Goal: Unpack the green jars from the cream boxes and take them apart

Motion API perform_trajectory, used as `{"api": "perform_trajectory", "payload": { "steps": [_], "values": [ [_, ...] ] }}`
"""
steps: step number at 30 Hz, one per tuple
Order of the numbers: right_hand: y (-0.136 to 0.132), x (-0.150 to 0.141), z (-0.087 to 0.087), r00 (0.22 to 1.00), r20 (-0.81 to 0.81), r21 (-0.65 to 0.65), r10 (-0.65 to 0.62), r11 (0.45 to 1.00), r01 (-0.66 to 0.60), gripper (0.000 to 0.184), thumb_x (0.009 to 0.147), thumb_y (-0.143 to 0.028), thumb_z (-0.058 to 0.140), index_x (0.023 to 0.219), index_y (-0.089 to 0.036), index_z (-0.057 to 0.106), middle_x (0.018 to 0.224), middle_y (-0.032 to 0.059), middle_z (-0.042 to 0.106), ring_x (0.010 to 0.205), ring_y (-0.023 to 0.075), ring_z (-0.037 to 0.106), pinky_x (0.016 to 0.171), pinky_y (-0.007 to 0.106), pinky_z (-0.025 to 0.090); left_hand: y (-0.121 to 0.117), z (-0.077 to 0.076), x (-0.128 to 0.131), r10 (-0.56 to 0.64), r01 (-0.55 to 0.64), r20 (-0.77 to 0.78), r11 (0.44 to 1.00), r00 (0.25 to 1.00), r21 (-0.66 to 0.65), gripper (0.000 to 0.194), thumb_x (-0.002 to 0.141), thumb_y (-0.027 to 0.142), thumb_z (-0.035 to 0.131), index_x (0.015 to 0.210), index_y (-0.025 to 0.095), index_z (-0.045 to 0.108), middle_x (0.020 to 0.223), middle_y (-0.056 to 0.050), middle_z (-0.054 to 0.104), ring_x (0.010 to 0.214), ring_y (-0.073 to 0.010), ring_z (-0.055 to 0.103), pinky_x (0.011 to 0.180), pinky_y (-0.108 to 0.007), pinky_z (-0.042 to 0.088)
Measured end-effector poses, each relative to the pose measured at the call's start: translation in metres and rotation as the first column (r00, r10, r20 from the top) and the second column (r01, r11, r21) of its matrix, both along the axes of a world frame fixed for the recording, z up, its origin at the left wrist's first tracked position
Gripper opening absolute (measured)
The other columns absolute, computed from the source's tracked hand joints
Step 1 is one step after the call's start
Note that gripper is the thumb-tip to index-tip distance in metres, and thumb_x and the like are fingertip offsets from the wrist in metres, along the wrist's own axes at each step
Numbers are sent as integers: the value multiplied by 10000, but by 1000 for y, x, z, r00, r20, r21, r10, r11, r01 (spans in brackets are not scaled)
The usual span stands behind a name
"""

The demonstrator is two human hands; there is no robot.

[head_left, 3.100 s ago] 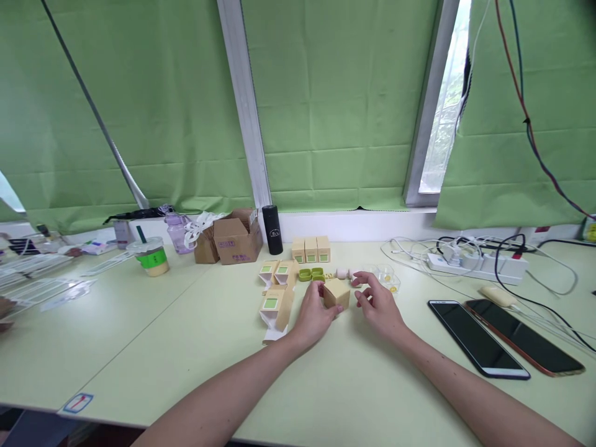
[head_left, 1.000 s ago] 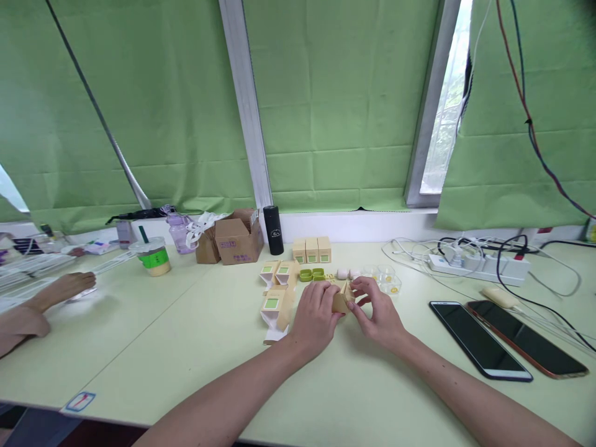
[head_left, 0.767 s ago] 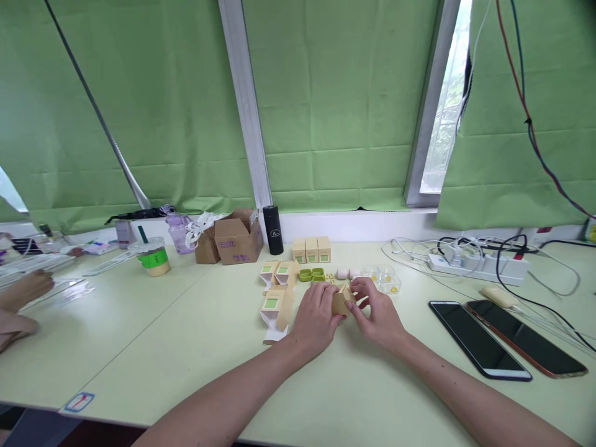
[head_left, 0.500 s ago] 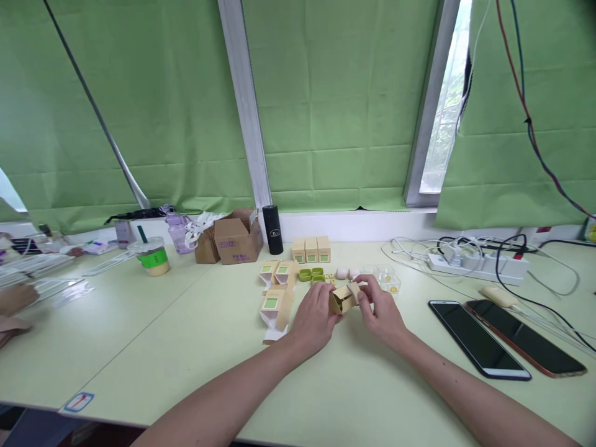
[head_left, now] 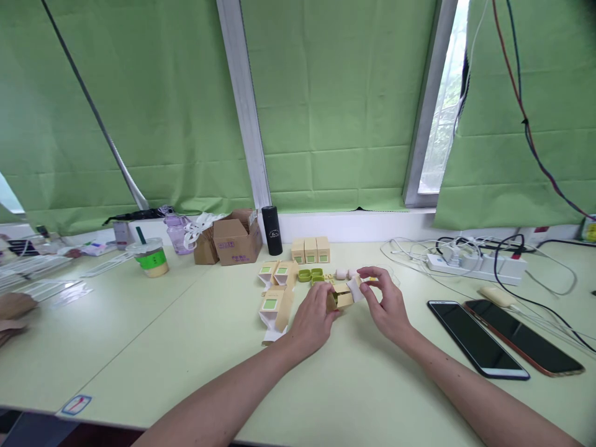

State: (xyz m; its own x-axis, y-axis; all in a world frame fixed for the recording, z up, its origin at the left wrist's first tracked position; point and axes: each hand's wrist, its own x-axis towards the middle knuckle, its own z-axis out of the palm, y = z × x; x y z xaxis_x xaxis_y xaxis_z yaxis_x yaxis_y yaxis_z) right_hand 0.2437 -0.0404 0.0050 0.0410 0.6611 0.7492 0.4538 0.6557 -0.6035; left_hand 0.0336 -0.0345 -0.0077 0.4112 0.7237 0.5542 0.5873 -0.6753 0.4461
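A small kraft cardboard box (head_left: 344, 300) with a raised white-lined flap is in my left hand (head_left: 313, 318), whose fingers wrap its left side. My right hand (head_left: 385, 304) is at the flap (head_left: 356, 288), thumb and forefinger curved apart; the forefinger tip is close to the flap's edge and contact is hard to make out. Something green shows inside the box. Beyond it lie small green trays (head_left: 311, 274) and pale pinkish pieces (head_left: 343, 274). Left of my left hand lie partly folded boxes (head_left: 270, 304) with green labels.
Three closed small boxes (head_left: 310, 251) stand in a row at the back, by a black bottle (head_left: 272, 231) and a brown carton (head_left: 238, 239). Two phones (head_left: 478, 339) and a power strip (head_left: 477, 268) with cables lie right. A lidded cup (head_left: 151, 257) and another person's hand (head_left: 16, 307) are left.
The box's flap has swung up and outward, showing its white inner side. My right hand has loosened and drawn slightly right, while my left hand keeps its hold.
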Motion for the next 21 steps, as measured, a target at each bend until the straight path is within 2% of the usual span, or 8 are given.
{"api": "perform_trajectory", "payload": {
  "steps": [5, 8, 14, 21],
  "values": [
    [1, 4, 4, 986, 162, 275, -34, 961, -12, 259, 992, -189, 524, 1237, -264, 560, 1235, 128, 656, 1186, 301, 624, 975, 539, 555, 0, 0, 0, -22, 22, -13, 1000, 1000, 3, 445, 861, 73, 638, 1230, 244, 456, 1263, -87, 563, 1152, -263, 574, 941, -456, 543],
    [4, 7, 2, 978, 208, 339, -29, 940, -44, 313, 983, -117, 483, 1235, -274, 580, 1207, 122, 675, 1170, 296, 642, 945, 534, 576, 0, 0, 0, -38, 37, 10, 999, 999, 23, 492, 871, 82, 640, 1296, 247, 454, 1306, -103, 559, 1201, -274, 568, 984, -482, 538],
    [12, 12, -6, 972, 234, 336, -24, 940, -58, 389, 981, -81, 407, 1247, -284, 604, 1196, 106, 694, 1153, 274, 672, 938, 513, 602, 0, 0, 0, -56, 56, 24, 998, 998, 7, 626, 890, 92, 630, 1445, 273, 403, 1397, -117, 543, 1307, -293, 536, 1073, -541, 506],
    [22, 16, -17, 951, 304, 228, -61, 974, -10, 426, 913, -51, 444, 1222, -267, 643, 1179, 104, 686, 1094, 282, 675, 879, 492, 611, 3, -7, 0, -39, 39, 63, 999, 997, -8, 745, 890, 86, 643, 1533, 288, 327, 1451, -132, 513, 1372, -299, 511, 1123, -561, 484]
  ]
}}
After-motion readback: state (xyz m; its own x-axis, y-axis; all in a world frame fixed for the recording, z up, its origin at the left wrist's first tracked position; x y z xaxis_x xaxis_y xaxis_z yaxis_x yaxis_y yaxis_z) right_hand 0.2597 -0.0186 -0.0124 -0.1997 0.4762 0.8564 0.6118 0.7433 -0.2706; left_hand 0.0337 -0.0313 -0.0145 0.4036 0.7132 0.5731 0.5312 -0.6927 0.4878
